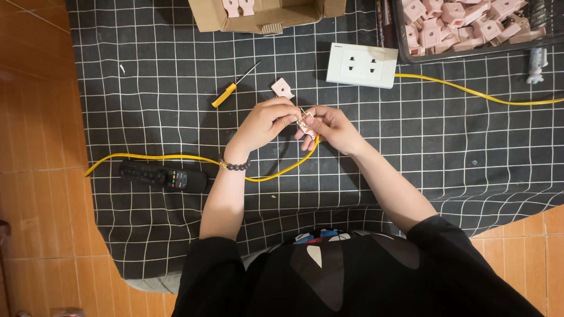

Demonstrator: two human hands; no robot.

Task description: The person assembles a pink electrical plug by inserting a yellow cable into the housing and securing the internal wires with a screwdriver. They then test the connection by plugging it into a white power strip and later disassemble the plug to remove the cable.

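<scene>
My left hand [267, 122] and my right hand [330, 127] meet over a black checked cloth [147, 105]. Both pinch a small pink plug part [305, 123] fitted at the end of a yellow cable [176, 158]. The cable runs from the plug down under my hands and off to the left. A loose pink plug cover [282, 88] lies just above my left hand. A yellow-handled screwdriver [234, 86] lies to the upper left of my hands.
A white double socket box [362, 65] with its own yellow cable [482, 94] lies at upper right. A dark tray of pink plug parts [464, 26], a cardboard box [258, 14], a black remote [163, 175] and orange floor tiles [35, 129] surround the cloth.
</scene>
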